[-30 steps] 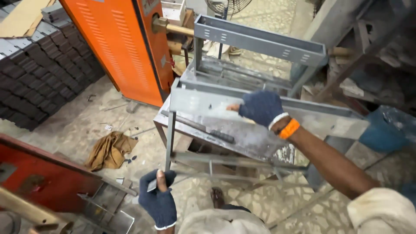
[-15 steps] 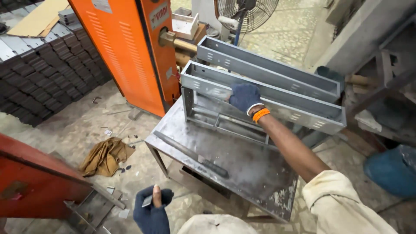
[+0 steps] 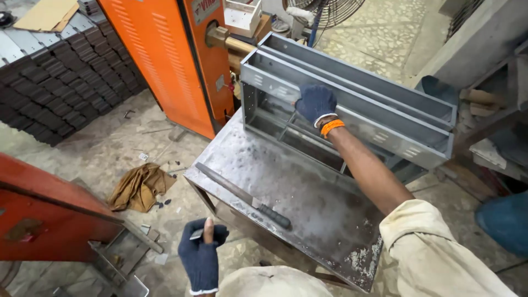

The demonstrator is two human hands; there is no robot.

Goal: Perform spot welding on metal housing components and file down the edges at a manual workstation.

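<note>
The right hand (image 3: 314, 103) grips the grey metal frame (image 3: 352, 110) on the steel table (image 3: 308, 192). Below the table, the left hand (image 3: 201, 256) pinches a small metal piece (image 3: 196, 234).

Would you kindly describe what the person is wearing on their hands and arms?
Both hands wear dark navy knitted gloves with pale cuff edging: the left hand and the right hand. An orange band circles the right wrist just below the glove. The right forearm is bare, and a cream fabric sleeve covers the upper arm.
</note>
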